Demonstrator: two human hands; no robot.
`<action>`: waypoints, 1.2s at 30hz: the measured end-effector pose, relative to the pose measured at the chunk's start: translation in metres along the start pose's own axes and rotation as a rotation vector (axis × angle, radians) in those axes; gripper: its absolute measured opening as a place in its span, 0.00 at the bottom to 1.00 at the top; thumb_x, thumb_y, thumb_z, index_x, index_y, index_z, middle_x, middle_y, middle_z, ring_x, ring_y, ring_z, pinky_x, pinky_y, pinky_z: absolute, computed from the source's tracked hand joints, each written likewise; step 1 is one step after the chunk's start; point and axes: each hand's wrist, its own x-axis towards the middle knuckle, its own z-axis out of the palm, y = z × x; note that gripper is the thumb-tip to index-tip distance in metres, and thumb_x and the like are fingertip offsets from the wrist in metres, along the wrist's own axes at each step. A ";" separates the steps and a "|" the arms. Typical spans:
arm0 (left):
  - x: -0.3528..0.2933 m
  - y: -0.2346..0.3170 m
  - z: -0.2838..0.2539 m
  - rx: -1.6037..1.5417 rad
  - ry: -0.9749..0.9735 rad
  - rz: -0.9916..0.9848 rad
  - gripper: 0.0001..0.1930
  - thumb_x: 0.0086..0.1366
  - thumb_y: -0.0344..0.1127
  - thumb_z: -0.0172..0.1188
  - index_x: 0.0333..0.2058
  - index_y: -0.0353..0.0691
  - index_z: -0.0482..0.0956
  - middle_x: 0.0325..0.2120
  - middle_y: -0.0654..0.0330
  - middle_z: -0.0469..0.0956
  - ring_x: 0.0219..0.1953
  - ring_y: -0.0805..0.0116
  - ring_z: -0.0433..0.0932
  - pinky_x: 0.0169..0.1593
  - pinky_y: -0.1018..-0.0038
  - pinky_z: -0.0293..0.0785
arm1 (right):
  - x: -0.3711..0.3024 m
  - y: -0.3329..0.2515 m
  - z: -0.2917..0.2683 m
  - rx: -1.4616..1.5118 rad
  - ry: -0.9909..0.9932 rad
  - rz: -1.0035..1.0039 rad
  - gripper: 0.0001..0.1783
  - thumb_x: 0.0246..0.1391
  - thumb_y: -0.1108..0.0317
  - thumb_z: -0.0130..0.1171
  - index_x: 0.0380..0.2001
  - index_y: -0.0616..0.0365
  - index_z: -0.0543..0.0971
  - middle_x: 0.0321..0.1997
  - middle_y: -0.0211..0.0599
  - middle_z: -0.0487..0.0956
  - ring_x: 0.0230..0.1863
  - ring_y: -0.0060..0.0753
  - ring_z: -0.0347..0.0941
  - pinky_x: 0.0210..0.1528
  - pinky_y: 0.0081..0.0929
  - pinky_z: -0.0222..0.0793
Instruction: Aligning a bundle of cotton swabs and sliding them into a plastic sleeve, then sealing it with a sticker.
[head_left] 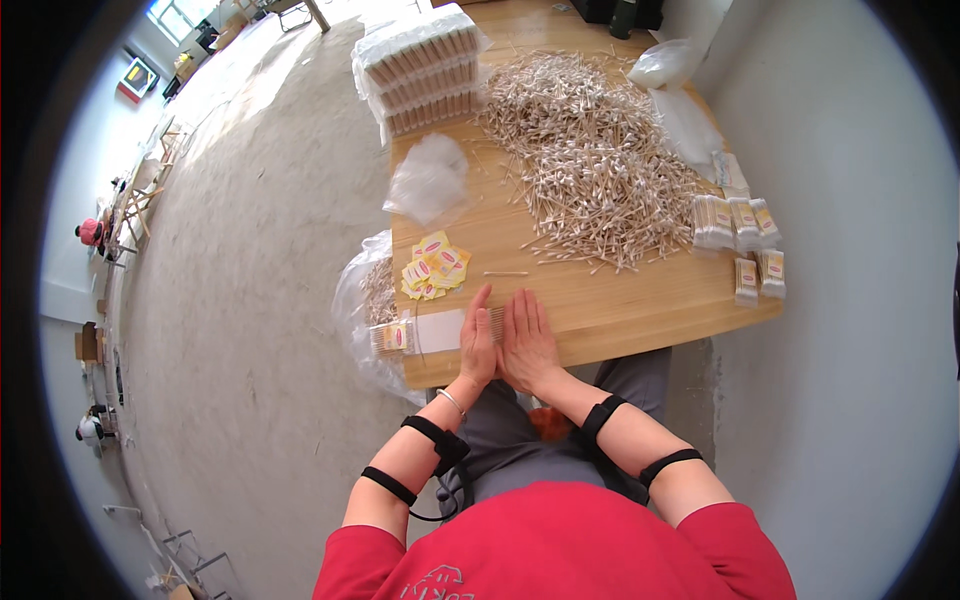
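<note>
One small bundle of cotton swabs point(497, 322) lies on the bench point(650, 303) near the centre of the frame, hemmed between the left hand point(478, 338) and the right hand point(529, 345); the left fingers are straight and close together, the right ones extended, slightly parted. Just left are a flat white piece point(440, 332) and a labelled swab pack point(393, 338). Several packs point(740, 222) at the right look finished, as do the stacked packs point(425, 75) at upper left; much seems left, judging by the loose heap point(590, 150) at upper centre. Spare labels point(436, 265), left of centre, are yellow and white with red ovals, their print too small to read. Grey lettering crosses the red shirt point(560, 545), bottom.
</note>
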 end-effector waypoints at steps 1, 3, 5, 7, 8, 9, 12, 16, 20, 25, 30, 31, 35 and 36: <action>0.002 0.000 -0.001 0.000 0.006 0.009 0.26 0.73 0.46 0.35 0.59 0.32 0.64 0.59 0.54 0.65 0.62 0.65 0.60 0.65 0.71 0.51 | 0.003 -0.004 0.000 -0.024 0.008 0.038 0.43 0.55 0.49 0.45 0.62 0.74 0.51 0.69 0.61 0.47 0.72 0.58 0.36 0.72 0.47 0.30; 0.009 0.000 -0.006 0.011 0.012 0.012 0.26 0.73 0.46 0.35 0.59 0.32 0.63 0.59 0.54 0.65 0.62 0.66 0.60 0.65 0.72 0.51 | 0.010 -0.009 0.002 -0.030 -0.010 0.036 0.43 0.55 0.50 0.45 0.62 0.74 0.51 0.69 0.61 0.47 0.72 0.58 0.36 0.72 0.47 0.30; 0.012 -0.001 -0.011 0.019 0.014 0.017 0.26 0.73 0.47 0.35 0.59 0.32 0.63 0.59 0.54 0.65 0.62 0.66 0.60 0.64 0.72 0.51 | 0.012 -0.011 0.003 -0.040 -0.024 0.036 0.43 0.54 0.50 0.44 0.62 0.74 0.51 0.69 0.61 0.47 0.72 0.58 0.36 0.72 0.47 0.29; 0.014 0.000 -0.016 -0.034 0.041 -0.051 0.26 0.74 0.47 0.35 0.59 0.32 0.63 0.59 0.55 0.65 0.62 0.67 0.60 0.65 0.72 0.51 | 0.014 -0.013 0.003 0.077 -0.039 -0.012 0.43 0.54 0.50 0.44 0.62 0.74 0.51 0.69 0.61 0.47 0.72 0.57 0.35 0.72 0.47 0.29; 0.014 -0.001 -0.018 -0.033 0.041 -0.048 0.26 0.74 0.47 0.35 0.59 0.32 0.63 0.59 0.55 0.65 0.62 0.67 0.60 0.65 0.72 0.51 | 0.014 -0.015 0.003 0.077 -0.037 -0.013 0.43 0.54 0.50 0.44 0.62 0.74 0.51 0.69 0.61 0.47 0.72 0.57 0.35 0.72 0.47 0.29; 0.012 -0.003 -0.022 -0.012 0.061 -0.025 0.26 0.73 0.47 0.35 0.59 0.31 0.64 0.58 0.53 0.66 0.62 0.65 0.60 0.65 0.72 0.51 | 0.013 -0.018 0.003 0.081 -0.032 -0.035 0.42 0.55 0.50 0.43 0.63 0.74 0.51 0.69 0.60 0.47 0.72 0.57 0.35 0.72 0.47 0.29; 0.012 -0.007 -0.039 0.021 0.090 0.014 0.26 0.73 0.47 0.35 0.58 0.31 0.65 0.58 0.52 0.67 0.62 0.64 0.60 0.65 0.72 0.51 | 0.015 -0.032 0.007 0.121 -0.033 -0.074 0.42 0.56 0.49 0.41 0.63 0.74 0.51 0.70 0.60 0.46 0.72 0.57 0.35 0.72 0.47 0.28; 0.013 -0.008 -0.058 0.038 0.095 0.057 0.27 0.74 0.48 0.34 0.58 0.31 0.65 0.58 0.51 0.67 0.63 0.63 0.60 0.65 0.71 0.50 | 0.026 -0.051 0.009 0.063 -0.112 -0.075 0.42 0.57 0.49 0.39 0.63 0.73 0.50 0.70 0.60 0.44 0.73 0.56 0.33 0.72 0.47 0.26; 0.011 -0.009 -0.068 0.065 0.127 0.069 0.27 0.74 0.48 0.33 0.57 0.32 0.66 0.57 0.50 0.67 0.63 0.60 0.60 0.66 0.70 0.50 | 0.033 -0.064 0.013 0.016 -0.172 -0.078 0.43 0.56 0.48 0.39 0.64 0.73 0.49 0.71 0.59 0.42 0.73 0.56 0.31 0.72 0.46 0.25; 0.010 -0.007 -0.068 0.128 0.109 0.070 0.28 0.73 0.48 0.33 0.58 0.30 0.64 0.59 0.50 0.64 0.64 0.61 0.58 0.66 0.69 0.49 | 0.029 -0.059 0.016 0.160 -0.214 -0.100 0.45 0.55 0.47 0.40 0.65 0.73 0.47 0.71 0.59 0.39 0.73 0.55 0.28 0.72 0.46 0.23; 0.007 0.000 -0.071 0.166 0.107 0.098 0.23 0.72 0.43 0.38 0.57 0.31 0.66 0.57 0.49 0.66 0.64 0.58 0.59 0.66 0.68 0.51 | 0.030 -0.065 0.014 0.071 -0.240 -0.111 0.46 0.55 0.47 0.41 0.65 0.73 0.45 0.71 0.59 0.39 0.73 0.56 0.28 0.72 0.46 0.24; 0.006 0.001 -0.073 0.157 0.120 0.111 0.21 0.72 0.40 0.41 0.56 0.32 0.67 0.56 0.47 0.67 0.63 0.55 0.60 0.65 0.67 0.52 | 0.029 -0.067 0.016 0.045 -0.241 -0.101 0.46 0.55 0.47 0.42 0.65 0.73 0.44 0.71 0.60 0.39 0.73 0.56 0.28 0.72 0.46 0.24; 0.007 0.016 -0.102 0.370 0.064 0.236 0.20 0.70 0.36 0.43 0.57 0.33 0.66 0.57 0.47 0.66 0.64 0.52 0.59 0.66 0.65 0.51 | 0.028 -0.064 0.016 0.139 -0.197 -0.090 0.47 0.55 0.46 0.45 0.65 0.73 0.44 0.71 0.60 0.38 0.73 0.56 0.28 0.72 0.46 0.24; 0.007 0.017 -0.116 0.470 0.155 0.246 0.21 0.69 0.35 0.44 0.57 0.34 0.65 0.57 0.47 0.66 0.63 0.51 0.59 0.66 0.64 0.52 | 0.029 -0.066 0.015 0.142 -0.182 -0.077 0.48 0.55 0.46 0.46 0.65 0.73 0.44 0.71 0.60 0.38 0.73 0.56 0.28 0.72 0.46 0.24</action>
